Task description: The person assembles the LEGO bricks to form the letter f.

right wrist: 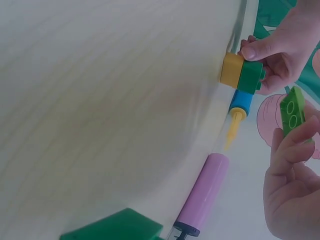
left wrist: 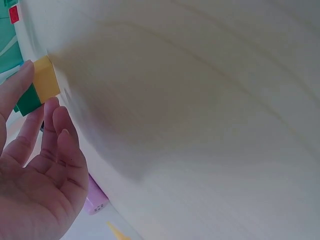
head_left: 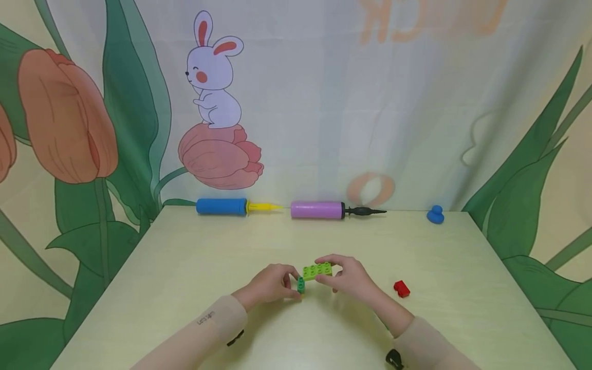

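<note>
Around the middle of the tabletop (head_left: 208, 252), the left hand (head_left: 273, 283) has a narrow grip, pinching a green brick (head_left: 301, 283) that sits on a yellow brick (left wrist: 46, 79); whether this stack touches the surface, I cannot tell. Just beside it, the right hand (head_left: 349, 277) holds a lime brick (head_left: 317, 271) between thumb and fingers, studs up, with its hollow underside showing in the right wrist view. Toward the right edge, well apart from both hands, lies a red brick (head_left: 402, 289). Low in the right wrist view is a green piece (right wrist: 115, 227), cut off by the frame. Along the far edge lie a blue pump (head_left: 222, 206), near the far left corner, and a purple pump (head_left: 317, 209); the blue one's yellow nozzle (head_left: 261, 206) points at the purple one. Near the far right corner stands a rounded blue piece (head_left: 435, 215). Behind that edge hangs a printed curtain (head_left: 296, 103).
</note>
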Demonstrator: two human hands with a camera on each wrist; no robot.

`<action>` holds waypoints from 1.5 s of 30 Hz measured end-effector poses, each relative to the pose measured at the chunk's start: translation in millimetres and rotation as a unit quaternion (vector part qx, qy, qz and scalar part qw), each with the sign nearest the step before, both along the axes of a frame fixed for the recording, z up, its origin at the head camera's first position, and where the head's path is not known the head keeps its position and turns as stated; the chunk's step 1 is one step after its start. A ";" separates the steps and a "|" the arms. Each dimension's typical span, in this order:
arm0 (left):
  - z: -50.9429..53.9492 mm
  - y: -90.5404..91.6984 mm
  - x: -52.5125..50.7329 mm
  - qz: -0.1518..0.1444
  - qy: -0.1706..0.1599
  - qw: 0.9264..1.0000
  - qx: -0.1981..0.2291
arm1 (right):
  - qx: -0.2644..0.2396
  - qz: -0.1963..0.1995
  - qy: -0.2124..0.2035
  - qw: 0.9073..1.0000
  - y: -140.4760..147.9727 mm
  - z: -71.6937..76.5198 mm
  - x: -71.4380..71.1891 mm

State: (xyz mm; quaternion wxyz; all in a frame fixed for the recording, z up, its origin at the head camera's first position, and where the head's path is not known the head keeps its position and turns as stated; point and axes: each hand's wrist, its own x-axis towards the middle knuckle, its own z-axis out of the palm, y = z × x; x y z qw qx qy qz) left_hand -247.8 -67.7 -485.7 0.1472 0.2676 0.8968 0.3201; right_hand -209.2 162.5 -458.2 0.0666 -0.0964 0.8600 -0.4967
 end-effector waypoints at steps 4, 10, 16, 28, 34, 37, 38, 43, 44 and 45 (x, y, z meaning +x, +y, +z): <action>1.1 0.5 0.6 0.002 -0.001 1.000 -0.002 | -0.003 0.012 -0.008 1.000 -4.4 0.9 0.8; 0.4 0.4 0.4 -0.002 0.008 1.000 -0.002 | -0.015 0.020 -0.002 1.000 -10.8 -0.4 -1.1; -1.2 1.3 -0.2 -0.003 0.001 1.000 -0.002 | -0.005 0.015 -0.007 1.000 -14.0 -8.4 -2.3; -0.7 -0.5 0.3 -0.012 0.011 1.000 0.007 | 0.019 0.035 -0.001 0.999 -20.2 -17.0 -3.6; 0.1 -0.9 -0.1 -0.014 0.014 1.000 0.006 | 0.025 0.045 0.010 0.999 -21.8 -20.6 -5.4; 1.0 -0.7 -0.5 -0.016 0.016 1.000 0.005 | 0.032 0.049 0.017 0.998 -23.1 -21.2 -5.3; 1.4 -0.8 -0.6 -0.017 0.017 1.000 0.005 | 0.032 0.049 0.018 0.998 -23.6 -21.0 -5.0; 2.6 -0.5 -0.9 -0.019 0.016 1.000 0.004 | 0.034 0.046 0.018 0.998 -25.7 -19.0 -3.3; 2.7 -0.3 -0.8 -0.019 0.015 1.000 0.004 | 0.034 0.046 0.017 0.998 -25.9 -18.6 -3.0; 2.9 -0.2 -0.8 -0.019 0.015 1.000 0.004 | 0.036 0.045 0.016 0.998 -25.8 -18.4 -2.9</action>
